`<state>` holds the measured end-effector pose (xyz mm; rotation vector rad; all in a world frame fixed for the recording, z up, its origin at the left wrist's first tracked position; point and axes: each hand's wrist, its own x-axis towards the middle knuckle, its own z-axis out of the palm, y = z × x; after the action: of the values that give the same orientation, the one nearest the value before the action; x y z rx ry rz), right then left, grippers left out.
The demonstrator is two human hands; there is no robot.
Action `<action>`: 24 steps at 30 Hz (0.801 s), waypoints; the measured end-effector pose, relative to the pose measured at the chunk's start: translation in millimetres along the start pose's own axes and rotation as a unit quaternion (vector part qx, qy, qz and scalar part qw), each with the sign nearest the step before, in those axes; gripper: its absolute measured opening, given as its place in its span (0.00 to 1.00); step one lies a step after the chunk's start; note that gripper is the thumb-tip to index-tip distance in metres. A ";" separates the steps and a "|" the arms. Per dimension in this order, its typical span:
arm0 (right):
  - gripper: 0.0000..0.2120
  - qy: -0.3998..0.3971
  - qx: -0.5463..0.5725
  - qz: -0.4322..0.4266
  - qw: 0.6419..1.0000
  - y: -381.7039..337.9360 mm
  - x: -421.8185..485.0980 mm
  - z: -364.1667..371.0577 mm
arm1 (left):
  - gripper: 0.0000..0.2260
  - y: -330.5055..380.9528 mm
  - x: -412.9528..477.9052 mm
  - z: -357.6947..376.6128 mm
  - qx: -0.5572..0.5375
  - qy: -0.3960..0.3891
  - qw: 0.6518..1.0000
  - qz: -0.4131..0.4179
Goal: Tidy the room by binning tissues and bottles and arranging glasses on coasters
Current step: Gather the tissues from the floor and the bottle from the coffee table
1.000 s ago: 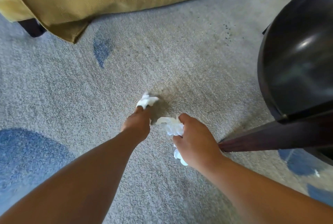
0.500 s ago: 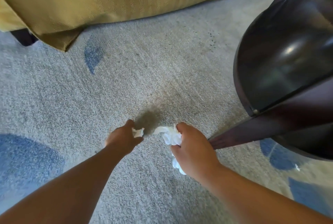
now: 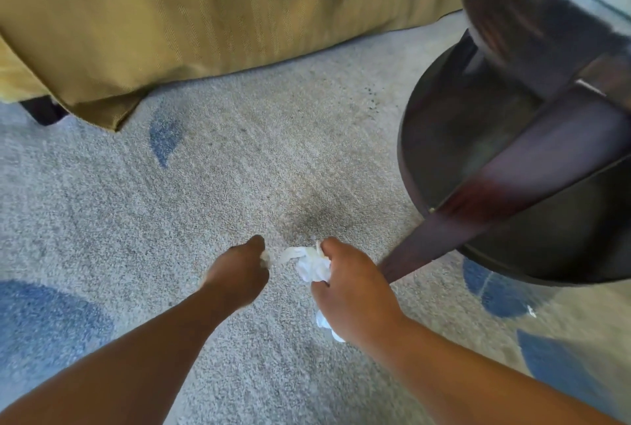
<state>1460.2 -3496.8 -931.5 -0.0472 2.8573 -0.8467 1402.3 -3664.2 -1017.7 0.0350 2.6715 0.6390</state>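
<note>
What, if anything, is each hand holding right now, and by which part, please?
The right hand grips crumpled white tissue bunched in its fist, ends sticking out both sides. The left hand is closed on a smaller tissue scrap, mostly hidden.

no readable text or labels

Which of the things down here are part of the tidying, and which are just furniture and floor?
Part of the job:
- crumpled white tissue in the right hand
- small bit of tissue in the left hand

Just there:
- grey and blue carpet
- mustard fabric drape
- dark round table

No bin, bottles, glasses or coasters show.
</note>
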 end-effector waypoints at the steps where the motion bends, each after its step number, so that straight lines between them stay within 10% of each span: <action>1: 0.12 0.004 0.004 -0.005 1.000 -0.7 -1.0 -2.0 | 0.05 6.2 -3.2 -3.7 -0.010 0.000 1.000 0.007; 18: 0.31 0.052 0.040 0.017 0.998 -13.8 -8.8 -66.6 | 0.12 80.3 -45.6 -87.1 -0.113 0.033 0.992 0.037; 24: 0.20 0.068 0.034 0.010 0.997 -16.9 -13.9 -87.6 | 0.08 105.1 -49.4 -108.6 -0.082 0.049 0.994 0.057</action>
<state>1459.3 -3462.8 -847.8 0.0503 2.9449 -0.9786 1399.9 -3622.4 -864.4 0.1133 2.7162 0.9156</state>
